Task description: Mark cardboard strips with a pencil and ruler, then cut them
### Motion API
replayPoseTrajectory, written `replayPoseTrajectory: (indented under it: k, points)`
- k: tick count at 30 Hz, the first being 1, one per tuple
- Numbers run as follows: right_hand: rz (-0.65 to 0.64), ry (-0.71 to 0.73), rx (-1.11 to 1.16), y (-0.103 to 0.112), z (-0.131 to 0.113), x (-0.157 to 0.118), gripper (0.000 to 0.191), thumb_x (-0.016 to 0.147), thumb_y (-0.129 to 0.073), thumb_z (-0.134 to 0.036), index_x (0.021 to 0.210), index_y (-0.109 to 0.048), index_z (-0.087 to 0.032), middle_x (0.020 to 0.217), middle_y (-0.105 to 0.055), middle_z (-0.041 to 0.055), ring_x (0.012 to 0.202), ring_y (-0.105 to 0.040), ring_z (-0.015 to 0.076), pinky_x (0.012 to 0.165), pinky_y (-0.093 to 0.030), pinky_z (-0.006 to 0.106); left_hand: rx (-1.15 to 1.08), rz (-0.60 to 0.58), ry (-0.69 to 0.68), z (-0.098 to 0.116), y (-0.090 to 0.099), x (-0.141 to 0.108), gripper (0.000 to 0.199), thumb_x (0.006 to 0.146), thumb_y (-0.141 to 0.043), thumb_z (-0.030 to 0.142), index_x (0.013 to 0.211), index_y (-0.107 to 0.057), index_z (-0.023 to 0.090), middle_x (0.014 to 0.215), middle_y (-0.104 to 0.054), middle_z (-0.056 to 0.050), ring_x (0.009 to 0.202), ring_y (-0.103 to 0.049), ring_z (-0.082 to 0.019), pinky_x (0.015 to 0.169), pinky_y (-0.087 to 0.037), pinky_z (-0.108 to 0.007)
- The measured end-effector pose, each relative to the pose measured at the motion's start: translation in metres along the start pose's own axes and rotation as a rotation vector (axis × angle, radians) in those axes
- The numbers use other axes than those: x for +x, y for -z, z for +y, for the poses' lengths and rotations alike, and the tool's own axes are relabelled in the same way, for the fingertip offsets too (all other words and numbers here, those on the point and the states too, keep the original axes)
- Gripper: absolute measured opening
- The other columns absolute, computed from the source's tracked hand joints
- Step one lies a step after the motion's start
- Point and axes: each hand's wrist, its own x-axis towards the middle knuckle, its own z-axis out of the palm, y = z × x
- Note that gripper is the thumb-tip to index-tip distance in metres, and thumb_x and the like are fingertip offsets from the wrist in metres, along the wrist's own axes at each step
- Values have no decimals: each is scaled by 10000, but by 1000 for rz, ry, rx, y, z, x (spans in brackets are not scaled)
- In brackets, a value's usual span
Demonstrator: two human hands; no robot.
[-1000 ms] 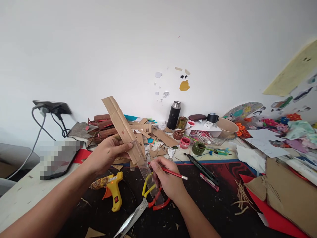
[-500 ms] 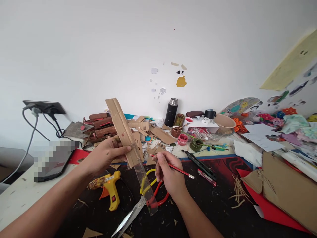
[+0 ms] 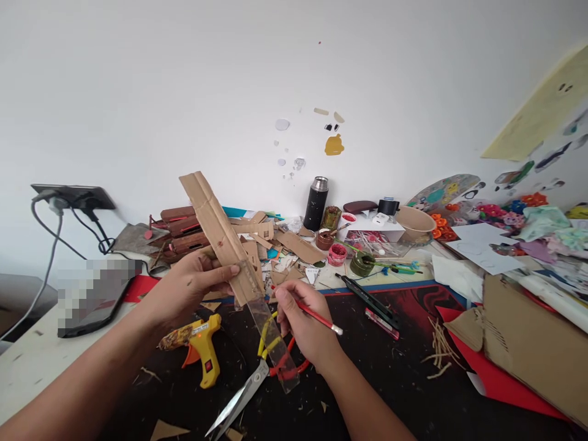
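My left hand (image 3: pixel 202 277) is closed on a long cardboard strip (image 3: pixel 215 229) and a clear ruler (image 3: pixel 275 349), pressing the ruler's upper end flat on the strip. The ruler's lower part sticks out past the cardboard. Between the fingers of my right hand (image 3: pixel 301 318) is a red pencil (image 3: pixel 321 318), its tip close to the strip's lower right edge and its white end pointing right. Whether the tip touches the cardboard I cannot tell. Scissors (image 3: pixel 243 398) with yellow and red handles lie open beneath the ruler.
A yellow glue gun (image 3: pixel 206 355) lies left of the scissors. Cardboard scraps (image 3: pixel 294 245), paint jars (image 3: pixel 337 254) and a black flask (image 3: pixel 316 205) stand toward the wall. A utility knife (image 3: pixel 367 300) lies to the right, near a cardboard sheet (image 3: pixel 533 343). A phone (image 3: pixel 101 300) leans at left.
The strip and ruler have tilted further left at the top. My right hand and the pencil have moved left, nearer the strip. The whole view has shifted slightly.
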Motion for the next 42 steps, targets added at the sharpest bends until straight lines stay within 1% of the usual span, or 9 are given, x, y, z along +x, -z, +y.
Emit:
replayPoseTrajectory:
  k: [6, 11, 17, 22, 25, 28, 31, 38, 42]
  points:
    - [-105, 23, -122, 0, 1, -2, 500, 953, -750, -708, 856, -721, -219, 645, -548, -33, 567, -499, 134, 527, -387, 243, 3, 33, -20, -3, 2, 1, 559, 636, -1020, 517, 1052, -809, 209, 1036, -891, -120, 965, -865, -375, 767, -720, -414]
    - [-114, 13, -181, 1, 3, -2, 395, 980, -733, -606, 868, -728, -227, 659, -576, -25, 587, -515, 149, 540, -384, 255, -5, 29, -21, -2, 0, 0, 564, 591, -1043, 530, 1028, -832, 244, 1008, -892, -111, 1008, -857, -414, 843, -728, -478]
    - [-99, 65, -250, 0, 0, -1, 368, 974, -721, -549, 811, -696, -219, 689, -584, -15, 649, -508, 157, 607, -407, 268, 9, 15, -10, 0, 1, 1, 543, 602, -1043, 484, 1017, -821, 213, 1051, -892, -121, 985, -859, -386, 789, -724, -434]
    - [-97, 79, -273, 0, -5, -2, 370, 982, -701, -542, 798, -685, -221, 680, -579, -13, 653, -512, 165, 616, -407, 278, 27, -6, 8, 3, 0, 1, 519, 574, -1044, 457, 969, -812, 214, 1026, -893, -119, 942, -861, -386, 756, -722, -434]
    - [-89, 96, -284, 1, -5, -2, 391, 977, -721, -565, 793, -692, -222, 679, -589, -10, 651, -529, 167, 606, -411, 274, 19, 9, -1, 2, -1, 0, 529, 576, -1041, 471, 985, -817, 221, 1028, -894, -108, 949, -863, -384, 791, -728, -454]
    - [-101, 54, -248, 1, -3, -3, 414, 989, -722, -603, 811, -692, -230, 625, -549, -28, 576, -518, 157, 555, -387, 271, 9, 21, -6, 2, -2, -1, 547, 580, -1042, 489, 1004, -822, 224, 1010, -895, -99, 950, -863, -387, 818, -732, -474]
    - [-102, 29, -233, 1, -1, -3, 419, 989, -734, -616, 826, -697, -232, 603, -539, -34, 541, -514, 155, 526, -378, 268, 10, 18, -2, 2, -2, -1, 539, 563, -1053, 492, 975, -825, 231, 999, -894, -98, 937, -862, -382, 788, -730, -453]
    - [-82, 82, -278, 1, -4, -2, 402, 977, -739, -576, 798, -707, -217, 688, -600, -11, 663, -549, 165, 628, -436, 272, 9, 7, -10, -1, 2, 1, 552, 585, -1050, 484, 1007, -822, 210, 988, -891, -103, 906, -856, -353, 744, -707, -403]
    - [-97, 68, -280, 0, -2, -2, 395, 990, -718, -565, 800, -689, -220, 655, -560, -23, 633, -510, 159, 611, -418, 274, 6, -4, -20, -3, 4, 1, 560, 608, -1043, 479, 1051, -829, 211, 1052, -893, -110, 947, -855, -357, 771, -707, -411]
